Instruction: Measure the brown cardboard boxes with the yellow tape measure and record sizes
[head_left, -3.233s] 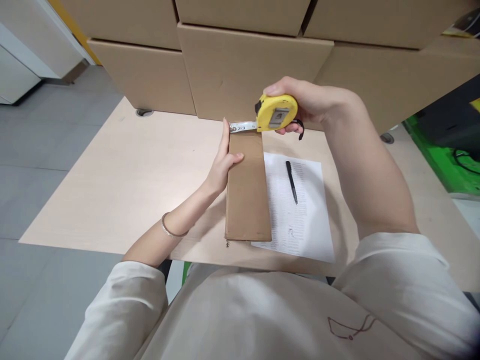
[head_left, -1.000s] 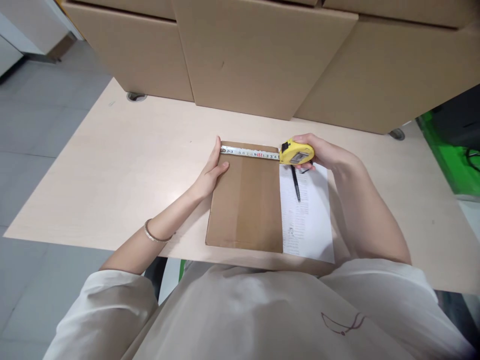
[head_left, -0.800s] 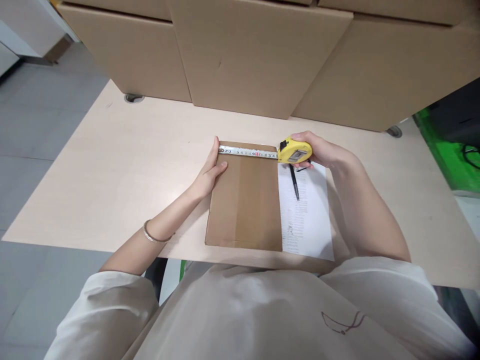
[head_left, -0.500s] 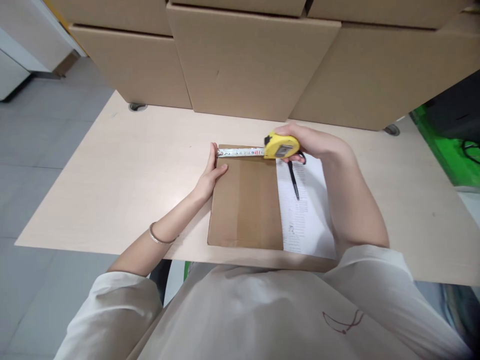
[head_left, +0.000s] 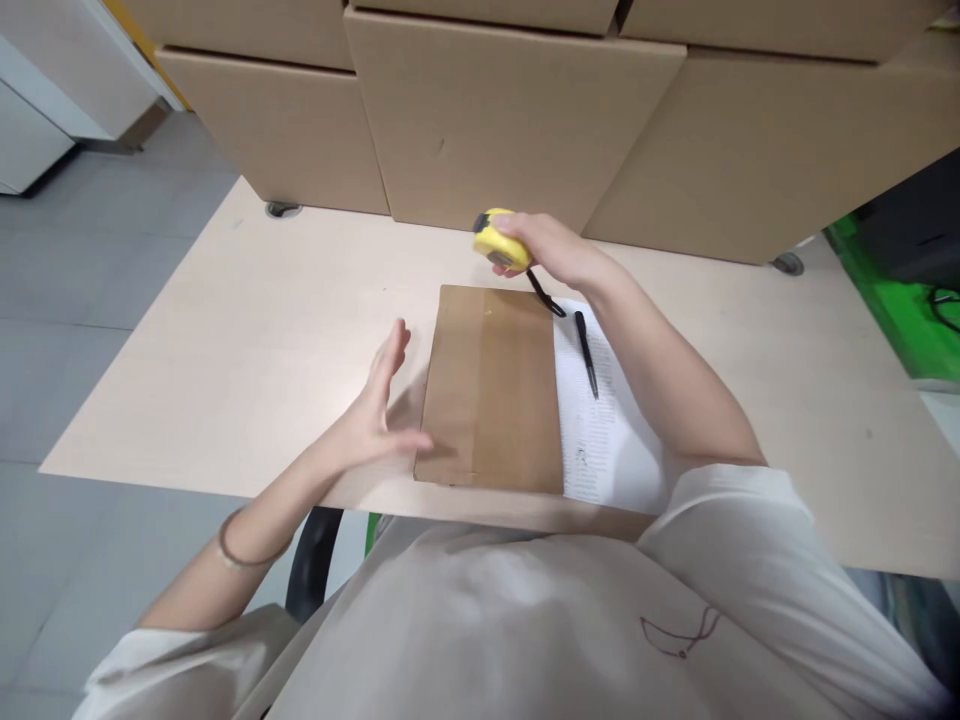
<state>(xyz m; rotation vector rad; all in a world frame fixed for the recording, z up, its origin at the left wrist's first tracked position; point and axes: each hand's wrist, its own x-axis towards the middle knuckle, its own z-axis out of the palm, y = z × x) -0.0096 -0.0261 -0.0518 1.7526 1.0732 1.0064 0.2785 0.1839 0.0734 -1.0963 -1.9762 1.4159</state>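
My right hand (head_left: 536, 245) grips a yellow tape measure (head_left: 501, 243) above the far edge of a brown cardboard box (head_left: 491, 390). No blade shows outside the case, and a black wrist strap (head_left: 545, 294) dangles from it. The box lies on the table near its front edge, a strip of tape down its middle. At the box's left side, my left hand (head_left: 379, 405) is open, thumb and fingers spread; the thumb tip overlaps the box's edge, and I cannot tell whether it touches.
Partly under the box's right side lies a printed sheet (head_left: 622, 440), with a black pen (head_left: 586, 355) on it. Large cardboard boxes (head_left: 510, 120) stand stacked along the back of the pale table (head_left: 225, 350). Two cable holes sit near the rear.
The tape blade, earlier stretched across the box, has gone back into its case. My right hand has moved left and away from me; my left hand has let go of the box and drawn back.
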